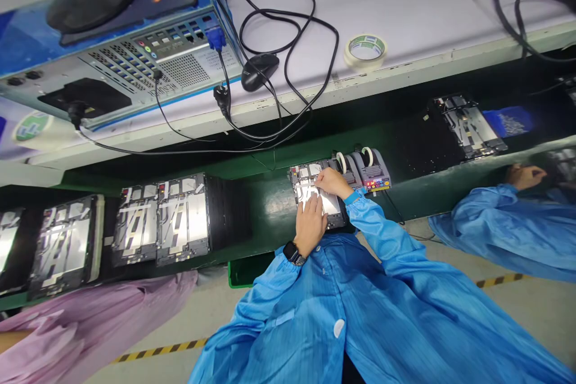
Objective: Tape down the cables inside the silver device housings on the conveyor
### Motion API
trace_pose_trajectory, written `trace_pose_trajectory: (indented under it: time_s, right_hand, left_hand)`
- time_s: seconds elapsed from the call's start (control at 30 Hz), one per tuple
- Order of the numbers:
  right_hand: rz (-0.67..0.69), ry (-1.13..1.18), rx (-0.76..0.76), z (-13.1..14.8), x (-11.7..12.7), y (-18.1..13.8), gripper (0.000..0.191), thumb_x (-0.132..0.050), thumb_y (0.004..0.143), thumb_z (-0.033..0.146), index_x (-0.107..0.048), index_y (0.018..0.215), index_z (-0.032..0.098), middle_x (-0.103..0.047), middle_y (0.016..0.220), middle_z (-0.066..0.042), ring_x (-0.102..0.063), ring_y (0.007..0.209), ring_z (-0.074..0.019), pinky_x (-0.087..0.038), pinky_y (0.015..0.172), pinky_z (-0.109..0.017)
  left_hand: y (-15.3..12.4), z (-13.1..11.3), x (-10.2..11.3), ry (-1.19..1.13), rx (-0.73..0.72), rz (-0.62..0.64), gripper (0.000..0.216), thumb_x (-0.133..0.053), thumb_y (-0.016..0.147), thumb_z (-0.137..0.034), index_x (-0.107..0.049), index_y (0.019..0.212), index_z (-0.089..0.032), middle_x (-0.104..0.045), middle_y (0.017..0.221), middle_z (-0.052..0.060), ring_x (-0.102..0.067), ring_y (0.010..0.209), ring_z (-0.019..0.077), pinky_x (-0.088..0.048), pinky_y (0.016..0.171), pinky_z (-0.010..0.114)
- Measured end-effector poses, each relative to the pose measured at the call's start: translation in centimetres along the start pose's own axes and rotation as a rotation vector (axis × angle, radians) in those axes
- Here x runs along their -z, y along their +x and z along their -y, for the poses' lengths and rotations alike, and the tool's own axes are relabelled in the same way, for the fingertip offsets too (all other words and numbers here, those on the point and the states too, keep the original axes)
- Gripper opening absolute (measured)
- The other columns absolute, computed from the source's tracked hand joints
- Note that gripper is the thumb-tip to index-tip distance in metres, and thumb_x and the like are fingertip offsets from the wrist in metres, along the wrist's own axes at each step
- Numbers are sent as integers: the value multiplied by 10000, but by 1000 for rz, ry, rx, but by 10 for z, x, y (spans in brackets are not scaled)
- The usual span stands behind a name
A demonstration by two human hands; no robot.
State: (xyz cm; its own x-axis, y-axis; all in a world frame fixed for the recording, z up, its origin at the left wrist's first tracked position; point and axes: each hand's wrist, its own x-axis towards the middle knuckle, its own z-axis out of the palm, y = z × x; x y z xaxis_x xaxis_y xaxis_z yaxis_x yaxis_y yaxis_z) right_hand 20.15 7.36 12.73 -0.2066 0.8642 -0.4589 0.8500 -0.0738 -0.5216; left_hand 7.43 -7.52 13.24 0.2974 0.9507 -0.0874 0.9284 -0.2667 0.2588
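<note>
Tablet chassis (330, 204), black with silver inner plates, lies on the green counter (270, 204). Your left hand (309, 222) presses it flat, fingers outstretched; your right hand (333, 183), at its 12 o'clock, curls fingers, grip unclear.

Right of the tablet (332, 206), tape dispensers (371, 169) block — left, bare belt (270, 204).

We see an opened tablet (332, 205), silvery inside facing up, dark-framed, lying flat on the green tabletop (270, 207).

Green conveyor (270, 204), white shelf (405, 0) above, grey floor (459, 261) with hazard stripe (499, 279)
</note>
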Motion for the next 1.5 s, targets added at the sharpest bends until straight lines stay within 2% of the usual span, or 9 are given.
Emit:
trace_pose_trajectory:
  time_s: [0.23,0.5,0.87,1.03,1.23,1.37,1.5]
  right_hand:
    - [-23,-41,11,2,-2,0,126,-698,838,262,-803,874,204,-803,901,-71,-715,814,-184,-396,644,-240]
    - [-8,-39,23,3,0,-2,122,-690,858,267,-792,886,205,-802,928,-68,-715,845,-184,-398,654,-235]
    - [-25,-202,1,16,-2,-11,183,-631,910,281,-778,998,216,-796,1023,-96,-727,1027,-240,-469,812,-272]
    - [-3,-266,-46,12,9,-12,353,-655,954,469,-762,1086,160,-780,1089,-173,-718,1102,-287,-493,876,-313]
    - [-45,-255,-71,27,14,-16,570,-750,870,631,-749,1125,122,-763,1122,-225,-699,1166,-315,-494,901,-308]
    - [-49,-223,-18,44,8,-16,621,-780,822,675,-743,1125,134,-762,1131,-220,-700,1169,-317,-496,896,-304]
    - [-74,-219,-97,31,14,-17,598,-786,820,669,-744,1085,135,-764,1117,-220,-709,1136,-307,-492,857,-293]
  left_hand:
    - [0,-5,-3,31,10,1,591,-458,1033,-347,-443,1568,-96,-435,1632,207,-451,1465,339,-366,1191,555]
    - [1,-7,-8,55,24,-6,582,-433,1031,-309,-445,1569,-85,-434,1634,206,-438,1476,336,-359,1197,546]
    - [1,-8,-9,39,30,-14,579,-448,1024,-299,-457,1559,-76,-434,1633,209,-450,1461,332,-367,1187,543]
    - [1,-8,-9,34,32,-21,580,-454,1018,-296,-459,1557,-83,-435,1632,210,-450,1456,336,-366,1184,548]
    - [2,-7,-8,8,19,-15,585,-468,1005,-287,-459,1558,-96,-435,1628,215,-440,1467,345,-363,1181,564]
    - [0,-8,-9,-7,31,-31,589,-489,996,-281,-450,1560,-119,-444,1621,208,-448,1458,346,-366,1176,570]
    - [-1,-2,-7,-83,12,-71,531,-490,1010,-308,-490,1515,-146,-485,1582,196,-486,1416,322,-397,1163,524]
